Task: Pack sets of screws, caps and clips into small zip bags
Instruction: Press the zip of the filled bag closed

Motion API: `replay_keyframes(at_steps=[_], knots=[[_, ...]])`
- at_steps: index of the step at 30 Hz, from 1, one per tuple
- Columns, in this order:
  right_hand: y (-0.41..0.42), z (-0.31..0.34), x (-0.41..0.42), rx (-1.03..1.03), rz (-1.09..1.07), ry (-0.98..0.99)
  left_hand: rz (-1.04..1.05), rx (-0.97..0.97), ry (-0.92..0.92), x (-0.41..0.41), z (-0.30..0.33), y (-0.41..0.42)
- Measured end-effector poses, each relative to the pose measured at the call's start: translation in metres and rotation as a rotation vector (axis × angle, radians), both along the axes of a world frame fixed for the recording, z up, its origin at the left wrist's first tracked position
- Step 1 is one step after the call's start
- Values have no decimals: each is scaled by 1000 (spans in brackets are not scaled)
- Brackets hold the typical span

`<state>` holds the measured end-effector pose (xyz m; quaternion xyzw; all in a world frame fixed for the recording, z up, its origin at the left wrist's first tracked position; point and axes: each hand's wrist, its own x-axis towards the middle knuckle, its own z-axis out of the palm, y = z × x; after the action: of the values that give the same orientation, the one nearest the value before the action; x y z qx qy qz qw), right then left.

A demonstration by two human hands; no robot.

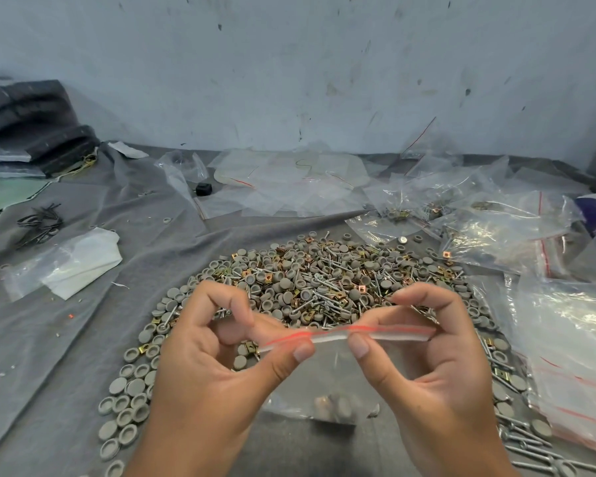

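Here a small zip bag [327, 376] is held up by both hands at its red-lined zip strip. The strip is pinched between the thumb and forefinger of the left hand [217, 352] near its left end, and between the thumb and forefinger of the right hand [427, 352] further along to the right; the remaining fingers of each hand are curled loosely above the strip. A few grey caps [338, 406] are seen through the clear plastic at the bag's bottom, below the thumbs. Just beyond the fingertips a heap of grey caps, screws and brass-coloured clips [320, 284] is spread on a grey cloth [66, 339]. To the right of the right hand a stack of empty zip bags [572, 359] is laid.
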<state>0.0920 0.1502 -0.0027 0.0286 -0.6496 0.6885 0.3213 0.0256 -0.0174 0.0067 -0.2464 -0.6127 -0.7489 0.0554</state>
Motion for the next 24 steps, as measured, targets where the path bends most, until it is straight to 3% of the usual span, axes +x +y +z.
replay_keyframes(at_steps=[8, 13, 24], knots=[[15, 11, -1, -175, 115, -116, -6, -59, -77, 4, 8, -3], [30, 21, 4, -114, 292, -193, -4, -28, -122, 1, 13, -5], [30, 22, 7, -27, 220, -198, 37, -98, -92, 3, 6, -2]])
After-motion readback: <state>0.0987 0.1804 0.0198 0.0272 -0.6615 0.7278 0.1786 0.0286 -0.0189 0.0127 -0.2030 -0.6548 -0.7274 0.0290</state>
